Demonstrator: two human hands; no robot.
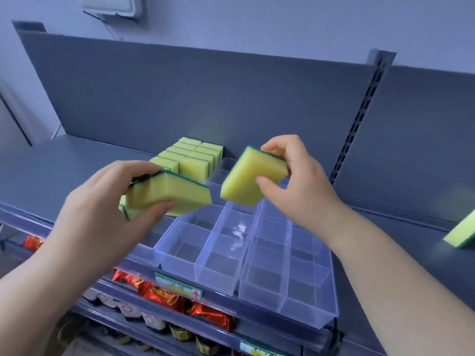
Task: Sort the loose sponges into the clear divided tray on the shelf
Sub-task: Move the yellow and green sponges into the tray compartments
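My left hand (97, 204) grips a yellow sponge with a green scouring side (169, 192), held above the left part of the clear divided tray (259, 265). My right hand (303, 186) holds a second yellow and green sponge (250, 179), tilted over the tray's middle. Several sponges (189, 156) stand upright in rows in the tray's far left compartments. The near compartments hold nothing. Part of another sponge (126, 210) peeks out under my left hand.
A loose sponge (462, 233) lies at the right edge of the grey shelf (51, 173). Red snack packs (164, 295) and jars (180, 331) fill the lower shelves. A grey back panel (180, 98) and a slotted upright (359, 116) rise behind.
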